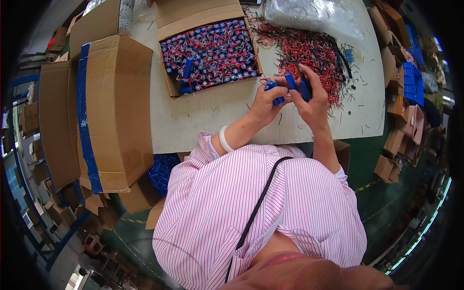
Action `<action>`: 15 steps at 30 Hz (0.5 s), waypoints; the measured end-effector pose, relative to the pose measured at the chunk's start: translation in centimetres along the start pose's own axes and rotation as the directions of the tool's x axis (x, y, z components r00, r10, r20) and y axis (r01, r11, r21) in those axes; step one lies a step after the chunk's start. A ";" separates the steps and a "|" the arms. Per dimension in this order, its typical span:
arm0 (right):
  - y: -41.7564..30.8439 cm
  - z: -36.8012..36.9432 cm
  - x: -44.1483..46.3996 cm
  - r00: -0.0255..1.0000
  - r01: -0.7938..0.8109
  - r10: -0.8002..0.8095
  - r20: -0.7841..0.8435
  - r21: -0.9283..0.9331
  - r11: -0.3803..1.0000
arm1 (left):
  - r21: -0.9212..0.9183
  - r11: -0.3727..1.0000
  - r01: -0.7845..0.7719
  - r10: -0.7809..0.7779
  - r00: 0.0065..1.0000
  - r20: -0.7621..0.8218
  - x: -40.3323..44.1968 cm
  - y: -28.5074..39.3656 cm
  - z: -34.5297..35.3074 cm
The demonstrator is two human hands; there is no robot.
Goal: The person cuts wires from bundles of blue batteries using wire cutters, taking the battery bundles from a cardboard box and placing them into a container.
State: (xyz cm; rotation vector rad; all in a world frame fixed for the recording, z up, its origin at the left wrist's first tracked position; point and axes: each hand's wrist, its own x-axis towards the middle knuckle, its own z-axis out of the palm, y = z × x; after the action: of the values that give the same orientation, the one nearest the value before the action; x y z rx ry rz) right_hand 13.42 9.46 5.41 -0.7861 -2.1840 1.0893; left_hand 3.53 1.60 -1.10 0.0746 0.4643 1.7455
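Holding blue cylinder [274, 92], blue-handled tool [305, 91]

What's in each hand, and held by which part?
Left hand: a blue cylindrical piece, gripped around its body. Right hand: what looks like a blue-handled tool, apparently held by its handles; its working end can't be made out.

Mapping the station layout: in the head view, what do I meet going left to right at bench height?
Taped cardboard box → open box of wired blue parts → left hand → right hand → blue crate.
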 end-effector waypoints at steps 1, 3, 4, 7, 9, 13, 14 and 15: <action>0.1 0.4 -0.3 0.997 0.076 -0.079 -0.019 -0.104 0.992 | 0.006 1.000 0.012 -0.012 1.000 -0.003 0.0 -0.3 -0.3; 0.5 0.9 -1.0 0.991 0.123 -0.131 -0.032 -0.173 0.977 | 0.058 0.998 -0.026 0.031 0.995 -0.094 0.0 -0.4 -0.2; 0.4 1.0 -1.3 0.992 0.114 -0.119 -0.030 -0.131 0.985 | 0.063 0.998 -0.020 0.026 0.995 -0.096 -0.1 -0.1 0.0; 0.6 0.4 -1.8 0.998 0.039 -0.039 -0.039 -0.017 0.999 | 0.197 0.980 -0.017 0.038 0.994 -0.104 -0.4 0.6 1.1; 1.4 0.1 -1.7 0.995 0.046 -0.042 -0.088 0.041 0.998 | 0.358 0.929 -0.099 0.124 0.991 -0.048 -0.2 0.5 1.4; 1.4 0.1 -1.7 0.996 0.001 0.005 -0.085 0.077 0.997 | 0.568 0.809 -0.155 0.165 0.986 0.034 -0.1 -0.2 0.4; 1.8 0.2 -1.8 0.996 -0.002 0.009 -0.089 0.080 0.997 | 0.592 0.782 -0.193 0.190 0.979 0.069 0.0 -0.2 0.4; 2.2 0.3 -1.9 0.996 -0.012 0.020 -0.090 0.090 0.996 | 0.597 0.780 -0.190 0.186 0.980 0.069 0.0 -0.1 0.5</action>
State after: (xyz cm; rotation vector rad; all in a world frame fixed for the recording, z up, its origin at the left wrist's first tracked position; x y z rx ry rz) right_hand 15.01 9.02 2.98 -0.7986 -2.0425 1.1285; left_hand 3.78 1.74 -0.62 0.6022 1.0299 1.7268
